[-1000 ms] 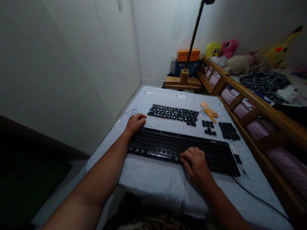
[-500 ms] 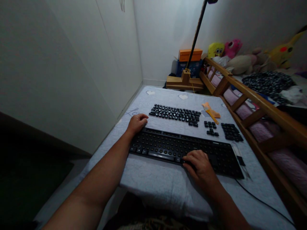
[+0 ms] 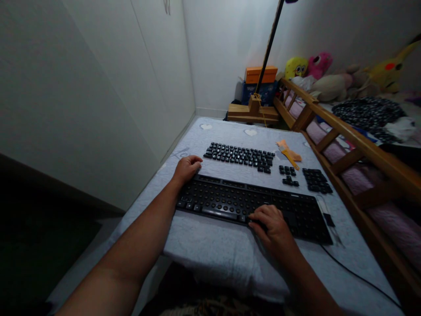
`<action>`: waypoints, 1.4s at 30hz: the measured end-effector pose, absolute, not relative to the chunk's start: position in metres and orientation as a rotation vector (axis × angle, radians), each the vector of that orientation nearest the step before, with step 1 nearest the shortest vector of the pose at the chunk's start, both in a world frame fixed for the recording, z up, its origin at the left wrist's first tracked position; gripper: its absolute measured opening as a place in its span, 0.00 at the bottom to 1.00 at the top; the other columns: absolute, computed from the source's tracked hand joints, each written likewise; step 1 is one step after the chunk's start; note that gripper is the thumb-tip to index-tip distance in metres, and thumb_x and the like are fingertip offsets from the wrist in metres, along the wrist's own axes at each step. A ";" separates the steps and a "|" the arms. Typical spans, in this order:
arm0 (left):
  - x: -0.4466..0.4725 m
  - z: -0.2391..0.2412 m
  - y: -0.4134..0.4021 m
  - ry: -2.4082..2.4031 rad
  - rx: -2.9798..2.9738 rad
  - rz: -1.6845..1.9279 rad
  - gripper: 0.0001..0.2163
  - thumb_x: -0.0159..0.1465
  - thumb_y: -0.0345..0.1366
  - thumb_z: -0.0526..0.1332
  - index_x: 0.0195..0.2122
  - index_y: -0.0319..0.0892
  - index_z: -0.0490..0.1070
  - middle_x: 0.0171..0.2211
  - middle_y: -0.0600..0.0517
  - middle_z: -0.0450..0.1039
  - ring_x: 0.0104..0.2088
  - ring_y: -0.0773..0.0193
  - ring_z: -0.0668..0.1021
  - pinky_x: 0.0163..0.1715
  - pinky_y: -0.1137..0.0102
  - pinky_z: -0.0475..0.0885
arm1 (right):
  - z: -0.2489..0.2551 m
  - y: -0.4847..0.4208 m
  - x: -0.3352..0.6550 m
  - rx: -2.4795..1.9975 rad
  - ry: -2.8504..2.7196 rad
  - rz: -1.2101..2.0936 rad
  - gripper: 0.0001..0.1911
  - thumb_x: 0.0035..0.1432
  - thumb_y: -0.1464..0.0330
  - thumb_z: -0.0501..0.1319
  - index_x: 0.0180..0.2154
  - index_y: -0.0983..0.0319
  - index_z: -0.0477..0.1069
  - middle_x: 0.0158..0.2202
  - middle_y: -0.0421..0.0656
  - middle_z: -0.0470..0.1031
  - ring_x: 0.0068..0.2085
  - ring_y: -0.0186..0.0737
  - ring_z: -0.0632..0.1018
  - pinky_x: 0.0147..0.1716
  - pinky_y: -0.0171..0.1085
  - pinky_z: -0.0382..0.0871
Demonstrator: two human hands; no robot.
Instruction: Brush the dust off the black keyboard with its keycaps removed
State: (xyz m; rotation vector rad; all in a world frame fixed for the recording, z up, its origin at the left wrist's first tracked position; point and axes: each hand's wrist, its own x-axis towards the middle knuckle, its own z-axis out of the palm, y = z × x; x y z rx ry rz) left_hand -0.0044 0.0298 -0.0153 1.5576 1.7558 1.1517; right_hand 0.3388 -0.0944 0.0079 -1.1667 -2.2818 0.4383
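A black keyboard (image 3: 226, 198) lies across the table, most of its keycaps off and the round switch spots bare. Its space bar (image 3: 219, 213) and a few bottom-row keys are in place. My right hand (image 3: 270, 223) is closed over the bottom row, right of the space bar. Thumb and forefinger pinch a black keycap there, mostly hidden by the fingertips. My left hand (image 3: 187, 169) rests at the keyboard's upper left corner, fingers curled together; whatever they may hold is hidden. Beyond the keyboard, loose keycaps (image 3: 239, 154) lie in rows.
Smaller keycap groups (image 3: 287, 171) and number-pad keycaps (image 3: 316, 180) lie to the right. A yellow-handled brush (image 3: 290, 159) rests on an orange cloth (image 3: 282, 144). A wire tool (image 3: 328, 219) sits beside the keyboard's right end, near the cable (image 3: 358, 275). A wooden bed rail (image 3: 348, 138) borders the table.
The view has shifted very slightly. Both hands keep their places, the right still pinching at the bottom row and the left at the corner.
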 end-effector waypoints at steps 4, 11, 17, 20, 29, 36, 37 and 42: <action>-0.004 -0.015 0.029 1.745 1.537 1.161 0.15 0.53 0.40 0.59 0.38 0.39 0.79 0.27 0.50 0.78 0.29 0.61 0.76 0.31 0.68 0.69 | 0.008 -0.094 0.339 -1.174 -2.284 0.447 0.07 0.59 0.76 0.64 0.36 0.59 0.76 0.35 0.44 0.75 0.40 0.46 0.72 0.41 0.45 0.64; -0.004 -0.014 0.029 1.737 1.519 1.185 0.15 0.53 0.40 0.59 0.37 0.38 0.78 0.27 0.50 0.78 0.29 0.60 0.77 0.33 0.68 0.70 | 0.008 -0.094 0.340 -1.134 -2.277 0.445 0.06 0.61 0.75 0.62 0.38 0.59 0.75 0.36 0.44 0.75 0.40 0.46 0.73 0.42 0.46 0.65; -0.004 -0.014 0.030 1.727 1.514 1.189 0.15 0.53 0.39 0.59 0.37 0.39 0.78 0.29 0.50 0.79 0.31 0.60 0.78 0.35 0.67 0.71 | 0.008 -0.092 0.344 -1.086 -2.253 0.455 0.07 0.63 0.73 0.60 0.41 0.59 0.75 0.36 0.46 0.75 0.41 0.46 0.73 0.41 0.45 0.68; -0.005 -0.015 0.030 1.730 1.526 1.185 0.15 0.53 0.40 0.59 0.37 0.39 0.78 0.29 0.50 0.79 0.31 0.60 0.78 0.36 0.67 0.71 | 0.009 -0.091 0.345 -1.087 -2.233 0.475 0.07 0.64 0.72 0.59 0.41 0.59 0.75 0.36 0.46 0.75 0.40 0.46 0.74 0.40 0.45 0.69; -0.005 -0.014 0.029 1.726 1.537 1.182 0.15 0.54 0.39 0.59 0.38 0.39 0.78 0.29 0.50 0.79 0.31 0.60 0.78 0.35 0.67 0.71 | 0.009 -0.092 0.345 -1.090 -2.291 0.442 0.06 0.62 0.73 0.60 0.40 0.60 0.75 0.36 0.46 0.75 0.40 0.46 0.73 0.41 0.46 0.68; -0.005 -0.013 0.028 1.746 1.554 1.173 0.15 0.54 0.40 0.59 0.38 0.39 0.79 0.29 0.50 0.79 0.31 0.60 0.78 0.36 0.67 0.71 | 0.010 -0.094 0.343 -1.102 -2.302 0.423 0.06 0.63 0.72 0.60 0.40 0.59 0.75 0.36 0.45 0.75 0.40 0.46 0.73 0.41 0.46 0.66; -0.005 -0.014 0.028 1.749 1.556 1.173 0.15 0.54 0.39 0.58 0.38 0.39 0.79 0.30 0.50 0.79 0.31 0.60 0.78 0.37 0.67 0.71 | 0.010 -0.094 0.343 -1.094 -2.303 0.419 0.06 0.63 0.72 0.60 0.40 0.59 0.75 0.36 0.45 0.75 0.40 0.46 0.73 0.41 0.46 0.66; -0.005 -0.014 0.029 1.744 1.552 1.180 0.15 0.54 0.39 0.58 0.38 0.39 0.79 0.30 0.50 0.80 0.31 0.60 0.78 0.37 0.67 0.72 | 0.010 -0.094 0.342 -1.104 -2.302 0.433 0.06 0.63 0.73 0.60 0.40 0.59 0.74 0.36 0.45 0.75 0.41 0.46 0.72 0.42 0.45 0.65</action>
